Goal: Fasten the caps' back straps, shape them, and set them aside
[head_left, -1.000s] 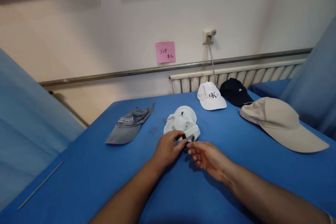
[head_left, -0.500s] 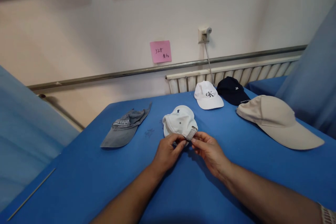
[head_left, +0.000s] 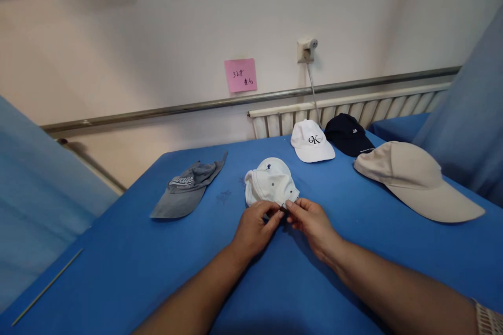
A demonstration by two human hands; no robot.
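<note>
A white cap (head_left: 270,180) with a small dark emblem lies in the middle of the blue table (head_left: 118,272), its back toward me. My left hand (head_left: 254,227) pinches the cap's rear strap from the left. My right hand (head_left: 310,220) pinches the same strap and its small buckle from the right. Both hands meet at the cap's near edge, thumbs and forefingers closed.
A grey cap (head_left: 184,193) lies to the left. At the back right sit a white lettered cap (head_left: 312,141), a dark navy cap (head_left: 348,135) and a large beige cap (head_left: 416,178). Behind are a radiator (head_left: 353,110), a pink note (head_left: 240,75) and a wall socket (head_left: 306,47).
My right hand came in from open beside the cap and closed on the strap. Both hands now pinch closer together at the buckle; the strap end that stuck up is folded down.
</note>
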